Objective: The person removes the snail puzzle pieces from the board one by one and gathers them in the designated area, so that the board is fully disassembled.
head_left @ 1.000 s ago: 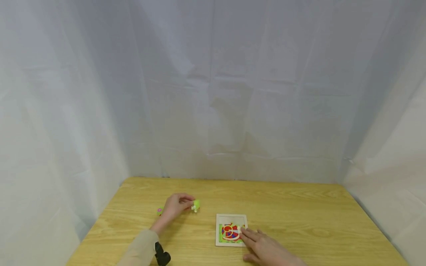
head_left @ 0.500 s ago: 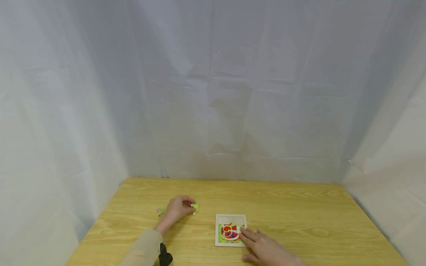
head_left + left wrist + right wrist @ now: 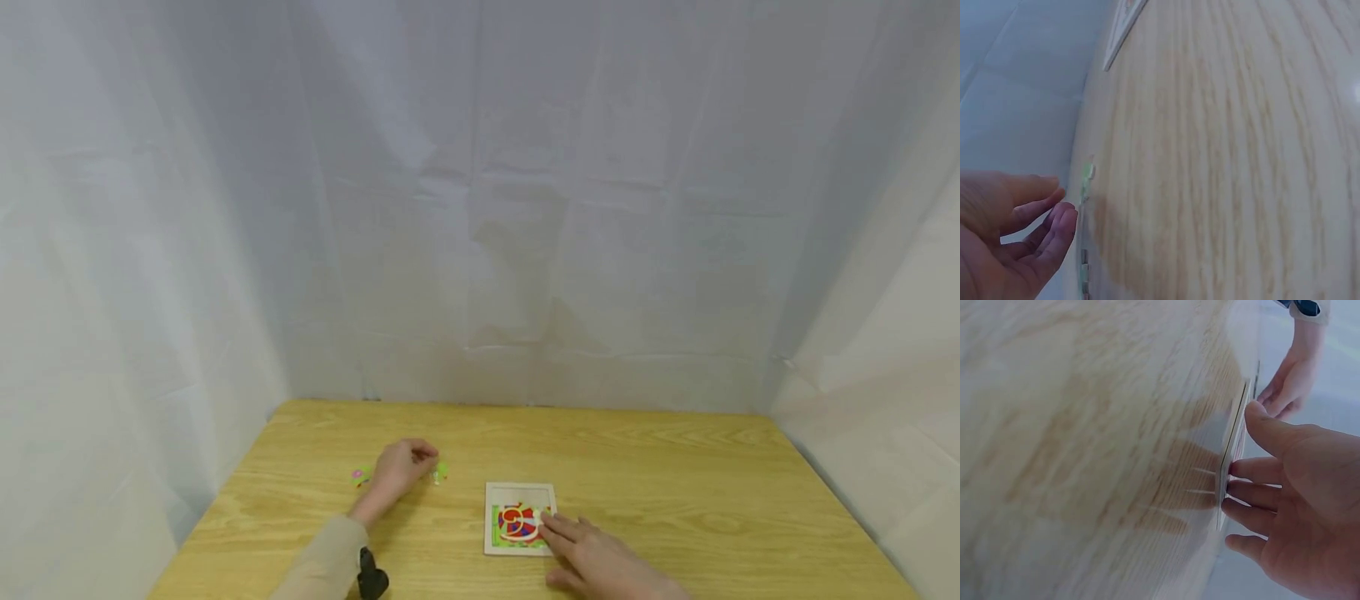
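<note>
Wood-grain tabletop [image 3: 675,483]; pale sheeting [image 3: 480,208] on three sides. Left hand [image 3: 399,469] beside green puzzle piece [image 3: 442,471], fingers loosely bent, holding nothing; right hand [image 3: 596,557], fingers straight, touches framed puzzle [image 3: 517,494].

The grip on the green piece with white markings [image 3: 442,471] is let go: 1.0 s ago it is seen pinched in the left hand [image 3: 397,470], and 0.5 s ago its edge is still held between thumb and fingers. Now it is left lying on the table [image 3: 675,483], set slightly nearer the person than 1.0 s ago, and the fingertips are drawn just off it. Compared with 1.0 s ago, the beige sleeve [image 3: 322,558] and the black device at its cuff [image 3: 372,575] are shifted a little rightward, and more of the pink-flowered green piece [image 3: 362,476] is uncovered.
</note>
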### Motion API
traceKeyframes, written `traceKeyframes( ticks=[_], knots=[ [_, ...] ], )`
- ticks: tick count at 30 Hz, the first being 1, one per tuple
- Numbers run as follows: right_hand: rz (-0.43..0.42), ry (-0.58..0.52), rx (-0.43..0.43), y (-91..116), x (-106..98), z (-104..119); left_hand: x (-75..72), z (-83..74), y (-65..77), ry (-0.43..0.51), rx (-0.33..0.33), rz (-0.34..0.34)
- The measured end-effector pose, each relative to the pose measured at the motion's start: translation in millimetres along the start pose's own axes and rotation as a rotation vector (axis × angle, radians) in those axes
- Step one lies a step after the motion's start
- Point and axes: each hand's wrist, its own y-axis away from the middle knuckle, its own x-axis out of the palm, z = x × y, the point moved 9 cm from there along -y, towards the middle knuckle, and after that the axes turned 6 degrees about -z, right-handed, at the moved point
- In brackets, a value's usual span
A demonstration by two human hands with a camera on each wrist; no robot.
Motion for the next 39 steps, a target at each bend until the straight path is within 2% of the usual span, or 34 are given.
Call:
traceKeyframes(
  ticks=[4,11,18,25,28,32,39],
  knots=[
    [-0.032,-0.008,0.011,1,-4,-1,-5.2,-3.1,0.4,0.024,0.011,-0.025],
    [-0.041,-0.051,0.024,1,-7,-3,-1.2,-10.3,7.0,0.133,0.006,0.017],
    [-0.117,-0.051,-0.018,0,-14,0,12.1,-32.7,15.5,0.202,0.071,0.080],
    [-0.175,0.031,-0.107,-7,-17,17,33.9,-53.5,22.1,0.236,0.105,0.167],
    [-0.142,0.037,-0.130,-9,-15,25,42.4,-61.6,25.1,0.258,0.120,0.203],
    [-0.081,0.057,-0.118,-10,-10,30,51.7,-69.9,29.3,0.265,0.132,0.245],
    [-0.097,0.115,-0.130,-11,-5,35,61.6,-74.7,37.0,0.229,0.133,0.302]
  ],
)
